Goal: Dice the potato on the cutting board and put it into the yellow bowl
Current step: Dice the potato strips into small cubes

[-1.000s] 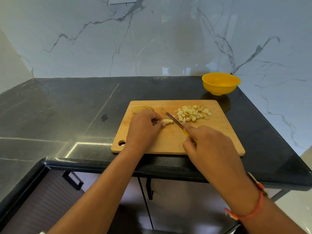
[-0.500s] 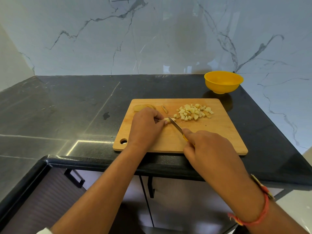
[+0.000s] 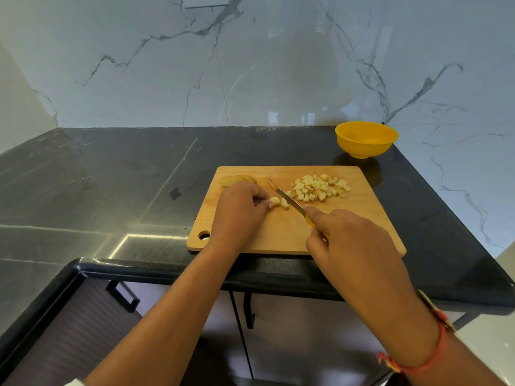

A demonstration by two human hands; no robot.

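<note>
Two hands meet over the cutting board (image 3: pixel 278 235), which lies at the table's (image 3: pixel 111 176) front edge. The left hand (image 3: pixel 239 210) has its fingers (image 3: pixel 259 195) curled, pinching a short potato strip (image 3: pixel 278 202) whose cut end juts out just past the fingertips. The right hand (image 3: pixel 354 246) grips the knife (image 3: pixel 289 201) by its yellow handle, with the blade slanted just beside the strip's right end. Diced potato (image 3: pixel 317 188) is heaped towards the board's far right corner, with uncut slices (image 3: pixel 237 180) at its far left corner. The yellow bowl (image 3: pixel 366 139) stands apart at the table's far right corner.
</note>
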